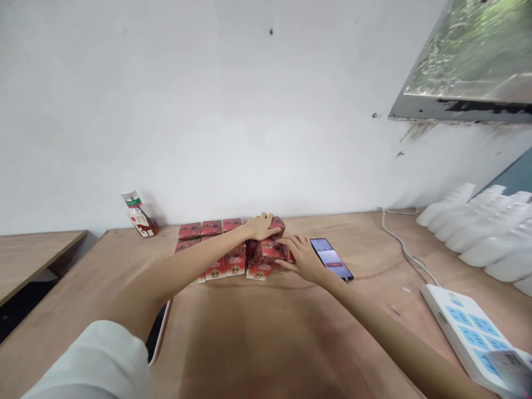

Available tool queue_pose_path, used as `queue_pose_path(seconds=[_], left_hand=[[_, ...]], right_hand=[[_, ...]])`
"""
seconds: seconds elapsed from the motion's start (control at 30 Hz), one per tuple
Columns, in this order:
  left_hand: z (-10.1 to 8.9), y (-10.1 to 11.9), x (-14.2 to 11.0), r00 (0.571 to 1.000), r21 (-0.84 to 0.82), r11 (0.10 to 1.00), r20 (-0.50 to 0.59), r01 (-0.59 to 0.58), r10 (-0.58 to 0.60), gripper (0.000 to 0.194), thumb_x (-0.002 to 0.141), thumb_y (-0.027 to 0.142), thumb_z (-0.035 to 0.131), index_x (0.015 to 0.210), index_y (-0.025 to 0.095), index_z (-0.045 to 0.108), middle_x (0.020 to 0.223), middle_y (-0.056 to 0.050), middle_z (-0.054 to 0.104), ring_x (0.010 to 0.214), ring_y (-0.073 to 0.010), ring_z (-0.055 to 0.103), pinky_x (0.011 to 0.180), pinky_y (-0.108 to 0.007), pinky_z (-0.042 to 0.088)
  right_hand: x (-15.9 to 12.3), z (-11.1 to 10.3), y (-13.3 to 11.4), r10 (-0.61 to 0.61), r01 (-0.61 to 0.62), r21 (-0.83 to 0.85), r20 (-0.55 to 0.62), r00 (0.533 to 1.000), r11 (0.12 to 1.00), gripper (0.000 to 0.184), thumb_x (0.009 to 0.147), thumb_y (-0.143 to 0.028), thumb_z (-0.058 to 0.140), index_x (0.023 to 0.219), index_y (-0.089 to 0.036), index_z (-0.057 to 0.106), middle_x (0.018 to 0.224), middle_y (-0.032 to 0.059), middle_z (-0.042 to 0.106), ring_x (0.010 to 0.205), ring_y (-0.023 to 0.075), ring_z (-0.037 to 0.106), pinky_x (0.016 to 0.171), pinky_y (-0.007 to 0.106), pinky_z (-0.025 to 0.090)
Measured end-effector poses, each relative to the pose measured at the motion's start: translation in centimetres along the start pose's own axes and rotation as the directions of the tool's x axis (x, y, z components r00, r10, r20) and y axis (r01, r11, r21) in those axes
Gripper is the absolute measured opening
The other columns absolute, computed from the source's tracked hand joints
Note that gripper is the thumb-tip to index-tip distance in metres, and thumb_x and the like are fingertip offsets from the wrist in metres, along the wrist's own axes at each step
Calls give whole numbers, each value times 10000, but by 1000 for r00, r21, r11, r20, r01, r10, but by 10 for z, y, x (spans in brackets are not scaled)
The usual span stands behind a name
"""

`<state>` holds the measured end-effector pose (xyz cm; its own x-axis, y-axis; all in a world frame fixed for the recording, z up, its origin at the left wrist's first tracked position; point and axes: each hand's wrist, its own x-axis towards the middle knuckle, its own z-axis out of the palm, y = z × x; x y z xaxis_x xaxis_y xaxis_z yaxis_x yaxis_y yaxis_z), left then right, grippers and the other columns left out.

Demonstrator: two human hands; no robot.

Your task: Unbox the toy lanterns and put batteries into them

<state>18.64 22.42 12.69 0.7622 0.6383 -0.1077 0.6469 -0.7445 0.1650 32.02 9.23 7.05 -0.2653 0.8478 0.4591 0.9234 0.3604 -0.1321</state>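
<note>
Several small red boxes [211,228] stand packed in rows on the wooden table [266,332], near the white wall. My left hand [260,226] rests on top of the boxes at the right end of the back row, fingers curled over a red box [277,225]. My right hand [301,256] presses against the right side of the front boxes [268,252], fingers together and touching them. Both arms reach forward across the table.
A smartphone [331,259] with a lit screen lies just right of the boxes. A small bottle [139,216] leans by the wall at the left. A white power strip [471,330], a cable [401,244] and white moulded parts [482,221] fill the right side.
</note>
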Motion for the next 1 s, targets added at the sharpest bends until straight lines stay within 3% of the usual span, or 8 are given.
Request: queue_pose_path(seconds=[0.23,0.33,0.43,0.5,0.6,0.73,0.87,1.0], left_hand=[[-3,-11,2,999,43,998,-19,-36,37,510,915,475,421,1322,171,379,1283,-126,488,1085,-249,541,915,-474,437],[-3,-13,1,998,76,996,-22,-54,56,499,900,461,468,1306,177,406,1261,-116,505,1051,-239,556,889,-461,460],[1,-11,0,997,127,990,-37,-65,71,526,886,480,485,1306,175,404,1257,-119,506,1049,-242,556,881,-459,463],[4,-9,0,994,174,981,-53,-82,92,554,890,490,462,1326,160,371,1262,-141,499,1070,-264,550,888,-470,451],[11,-5,-1,982,251,956,-72,-150,173,568,903,476,414,1352,140,321,1272,-191,483,1124,-316,525,899,-467,426],[17,6,-5,946,327,902,-66,-281,318,576,886,499,432,1340,156,342,1254,-199,508,1132,-327,526,887,-430,422],[20,24,-17,903,372,847,-52,-379,427,570,867,548,446,1295,175,398,1226,-170,549,1098,-302,547,839,-387,448],[22,35,-36,886,408,823,-67,-395,459,556,854,576,449,1233,170,451,1171,-168,581,1042,-296,565,729,-357,473]], right_hand=[[23,-2,-9,44,-40,-28,132,990,999,655,782,-627,544,1276,-204,469,1308,141,513,1137,334,457,924,489,367],[30,-2,-16,29,-25,-23,176,984,999,613,773,-610,566,1224,-199,509,1277,141,532,1127,332,469,909,491,386],[21,-4,-11,-22,14,54,149,989,998,569,758,-576,607,1164,-183,541,1209,143,567,1095,310,501,917,464,401],[7,-11,4,-9,-6,132,116,993,991,546,755,-560,617,1151,-192,544,1139,130,598,1045,291,539,891,440,432],[-14,-32,43,125,-138,204,75,989,969,514,753,-556,600,1141,-224,543,1067,99,630,948,278,595,805,421,487],[-20,-69,104,282,-281,27,-40,959,959,540,716,-605,584,1077,-203,590,977,125,646,865,306,607,755,442,494],[7,-81,138,322,-333,-95,-115,940,938,597,698,-675,539,1024,-179,602,972,152,628,905,338,580,788,485,467],[55,-59,129,225,-225,-95,-5,974,970,625,700,-677,551,1041,-156,602,995,164,617,936,347,561,804,487,448]])
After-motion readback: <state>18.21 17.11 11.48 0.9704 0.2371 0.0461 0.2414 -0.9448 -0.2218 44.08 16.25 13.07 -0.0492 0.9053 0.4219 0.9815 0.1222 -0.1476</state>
